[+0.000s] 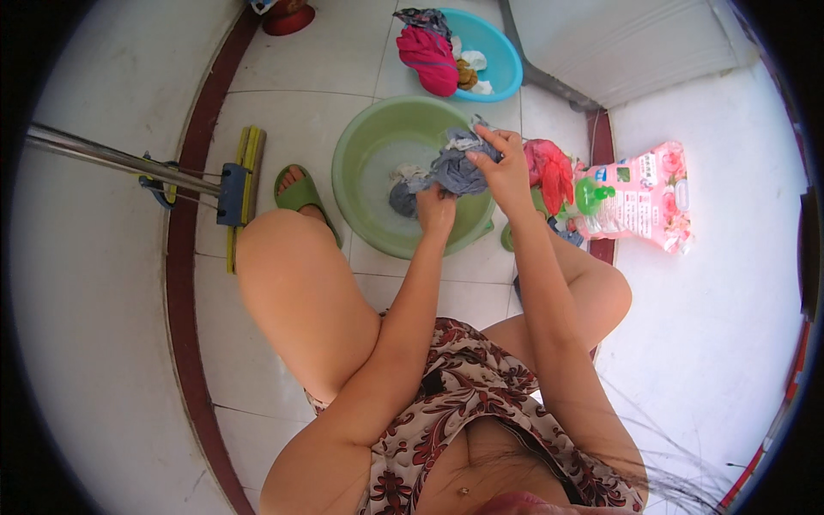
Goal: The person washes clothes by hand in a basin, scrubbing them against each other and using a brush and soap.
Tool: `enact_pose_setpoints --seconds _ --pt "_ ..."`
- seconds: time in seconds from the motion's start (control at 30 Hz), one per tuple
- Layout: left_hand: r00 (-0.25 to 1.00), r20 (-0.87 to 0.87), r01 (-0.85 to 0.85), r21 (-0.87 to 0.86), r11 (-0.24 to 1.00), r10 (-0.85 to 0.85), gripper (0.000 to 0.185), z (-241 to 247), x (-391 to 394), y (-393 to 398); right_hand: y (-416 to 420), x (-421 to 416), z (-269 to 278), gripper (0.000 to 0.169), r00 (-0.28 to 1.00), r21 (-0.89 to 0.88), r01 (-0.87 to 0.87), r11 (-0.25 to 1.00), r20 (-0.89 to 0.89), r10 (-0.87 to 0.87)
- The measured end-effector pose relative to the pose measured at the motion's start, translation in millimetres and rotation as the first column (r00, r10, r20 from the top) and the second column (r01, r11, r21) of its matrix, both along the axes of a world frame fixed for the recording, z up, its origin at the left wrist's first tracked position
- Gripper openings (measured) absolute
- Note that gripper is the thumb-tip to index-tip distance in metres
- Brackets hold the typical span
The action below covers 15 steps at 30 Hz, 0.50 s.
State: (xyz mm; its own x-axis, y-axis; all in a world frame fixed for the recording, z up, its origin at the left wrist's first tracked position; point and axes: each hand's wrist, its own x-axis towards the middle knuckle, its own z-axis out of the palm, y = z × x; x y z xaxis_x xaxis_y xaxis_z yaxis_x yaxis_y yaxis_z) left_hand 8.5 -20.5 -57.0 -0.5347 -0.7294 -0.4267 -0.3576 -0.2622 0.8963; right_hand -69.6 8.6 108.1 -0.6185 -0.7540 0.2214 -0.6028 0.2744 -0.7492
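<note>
A wet grey-blue cloth with whitish parts [460, 170] is bunched between my two hands over the right side of a green plastic basin [360, 212]. My left hand [436, 209] grips its lower part, near the middle of the basin. With thumb and fingers, my right hand [505, 161] pinches the upper part near the basin's right rim. The cloth's lower end hangs into cloudy water [386, 161] in the basin.
Beyond stands a blue basin [512, 64] with a magenta garment [428, 61] and other clothes. To the right are a red plastic bag [553, 170], a green pump top [589, 196] and a pink floral detergent bag [644, 199]. A sponge mop [235, 193] lies left, beside my green slipper [306, 193].
</note>
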Motion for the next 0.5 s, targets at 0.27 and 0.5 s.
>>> enact_pose_setpoints --seconds 0.27,0.5 --pt "0.628 -0.695 -0.085 0.386 0.918 0.351 0.024 66.0 19.3 -22.2 28.2 -3.7 10.6 0.046 0.985 -0.107 -0.043 0.993 0.165 0.06" --pt "0.774 -0.62 -0.008 0.194 0.981 0.128 0.02 81.2 29.2 -32.0 43.7 -31.9 -20.4 0.044 0.971 -0.102 0.048 0.994 0.238 -0.023"
